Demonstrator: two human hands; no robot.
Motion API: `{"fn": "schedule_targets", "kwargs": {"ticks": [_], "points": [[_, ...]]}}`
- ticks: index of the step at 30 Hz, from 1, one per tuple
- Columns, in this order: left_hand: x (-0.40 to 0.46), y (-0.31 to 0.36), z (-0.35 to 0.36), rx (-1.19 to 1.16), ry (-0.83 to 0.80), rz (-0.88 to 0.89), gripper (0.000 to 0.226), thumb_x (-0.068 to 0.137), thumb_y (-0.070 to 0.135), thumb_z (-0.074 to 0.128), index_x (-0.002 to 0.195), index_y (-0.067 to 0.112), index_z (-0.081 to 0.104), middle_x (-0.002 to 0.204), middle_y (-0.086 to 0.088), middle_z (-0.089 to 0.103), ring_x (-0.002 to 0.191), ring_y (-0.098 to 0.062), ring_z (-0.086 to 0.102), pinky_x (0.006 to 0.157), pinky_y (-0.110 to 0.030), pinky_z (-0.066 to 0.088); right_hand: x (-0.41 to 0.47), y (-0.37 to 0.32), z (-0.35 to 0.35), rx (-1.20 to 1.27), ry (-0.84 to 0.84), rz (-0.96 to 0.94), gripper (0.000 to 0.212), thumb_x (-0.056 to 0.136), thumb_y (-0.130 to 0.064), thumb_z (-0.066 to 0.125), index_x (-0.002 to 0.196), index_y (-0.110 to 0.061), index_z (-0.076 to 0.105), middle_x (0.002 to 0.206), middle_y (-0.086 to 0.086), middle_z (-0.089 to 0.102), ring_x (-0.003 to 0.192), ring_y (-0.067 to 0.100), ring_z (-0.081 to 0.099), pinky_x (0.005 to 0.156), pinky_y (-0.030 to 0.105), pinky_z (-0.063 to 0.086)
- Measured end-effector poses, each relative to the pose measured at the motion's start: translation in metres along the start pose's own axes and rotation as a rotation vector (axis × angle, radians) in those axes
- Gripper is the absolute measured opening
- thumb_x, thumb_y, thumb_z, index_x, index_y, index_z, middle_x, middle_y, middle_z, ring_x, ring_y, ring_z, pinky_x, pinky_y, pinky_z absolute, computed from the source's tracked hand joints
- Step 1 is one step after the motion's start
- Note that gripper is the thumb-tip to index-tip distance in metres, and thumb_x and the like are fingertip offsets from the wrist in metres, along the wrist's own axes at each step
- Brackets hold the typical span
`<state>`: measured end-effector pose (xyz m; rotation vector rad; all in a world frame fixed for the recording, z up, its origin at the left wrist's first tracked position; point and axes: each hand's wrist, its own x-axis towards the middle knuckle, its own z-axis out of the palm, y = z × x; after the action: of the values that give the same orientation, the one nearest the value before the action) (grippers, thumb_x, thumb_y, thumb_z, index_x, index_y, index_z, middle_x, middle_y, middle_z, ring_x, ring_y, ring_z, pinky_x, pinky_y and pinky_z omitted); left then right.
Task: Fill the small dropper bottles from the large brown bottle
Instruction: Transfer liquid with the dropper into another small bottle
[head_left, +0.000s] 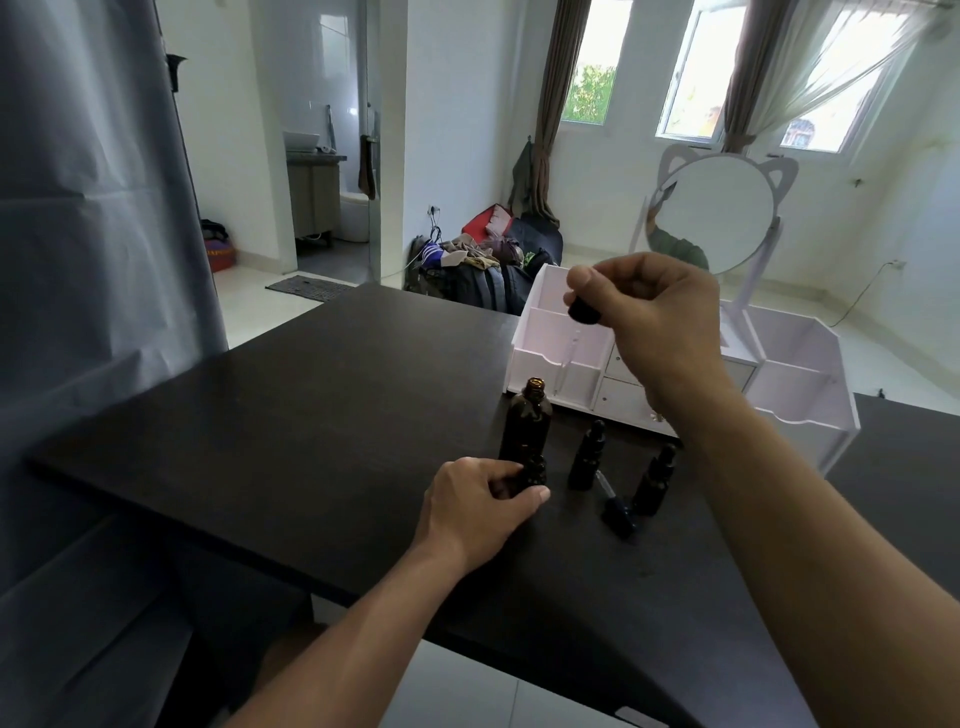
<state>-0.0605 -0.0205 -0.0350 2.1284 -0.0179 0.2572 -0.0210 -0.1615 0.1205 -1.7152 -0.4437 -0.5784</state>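
**A:** Dark tabletop (311, 415) under you, with a white organiser (795, 384) and its cat-eared mirror (722, 213) beyond your right hand. What are your hands doing?

**B:** Your right hand (654, 322) is raised and pinched shut on a dropper (581, 312). Its glass pipette hangs down, above and just right of the open mouth of the large brown bottle (527, 421). My guess is you hold it upright so the liquid stays in the tube while you carry it across.

**A:** And the left?

**B:** Your left hand (478, 504) is closed around a small dropper bottle (532, 473) standing on the table, right in front of the large bottle. You seem to be bracing it so it won't tip when the pipette comes down.

**A:** The others?

**B:** Two capped dropper bottles (587, 457) stand to the right of your left hand, below your right forearm. A loose dropper cap (615, 506) lies flat between them, probably the one off the bottle you're steadying.

**A:** Any labels to read?

**B:** None. The glass looks plain and dark, with no brand or writing showing.
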Motion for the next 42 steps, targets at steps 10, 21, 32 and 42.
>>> {"fn": "schedule_targets", "kwargs": {"ticks": [10,21,32,42], "points": [[0.001,0.003,-0.001,0.014,-0.007,-0.034,0.029,0.077,0.052,0.073,0.097,0.031,0.075,0.072,0.009,0.066,0.071,-0.005,0.062,0.069,-0.026,0.052,0.009,0.005,0.013,0.041,0.025,-0.019,0.006,0.085,-0.020,0.075,0.082,-0.019,0.070,0.076,0.003,0.074,0.074,0.022,0.074,0.078,0.044,0.061],[-0.001,0.007,-0.003,0.008,-0.013,-0.048,0.033,0.077,0.051,0.073,0.103,0.031,0.074,0.077,0.009,0.067,0.076,-0.007,0.063,0.078,-0.032,0.055,0.012,0.009,0.018,0.051,0.040,-0.026,0.006,0.084,-0.020,0.076,0.082,-0.018,0.071,0.075,0.004,0.074,0.075,0.025,0.074,0.079,0.046,0.061],[-0.001,0.004,-0.002,-0.020,-0.014,-0.048,0.034,0.076,0.052,0.075,0.103,0.031,0.074,0.073,0.007,0.069,0.070,-0.005,0.065,0.072,-0.031,0.057,-0.013,0.059,0.032,-0.141,-0.176,0.156,0.010,0.092,-0.020,0.066,0.092,-0.014,0.074,0.088,0.006,0.075,0.086,0.019,0.073,0.087,0.045,0.059],[0.000,0.005,-0.002,-0.028,-0.030,-0.055,0.038,0.077,0.052,0.074,0.108,0.031,0.071,0.076,0.008,0.068,0.073,-0.005,0.064,0.073,-0.031,0.057,-0.021,0.067,0.035,-0.143,-0.183,0.178,0.018,0.089,-0.027,0.070,0.099,-0.011,0.073,0.088,0.004,0.075,0.085,0.016,0.073,0.085,0.041,0.060]]}}
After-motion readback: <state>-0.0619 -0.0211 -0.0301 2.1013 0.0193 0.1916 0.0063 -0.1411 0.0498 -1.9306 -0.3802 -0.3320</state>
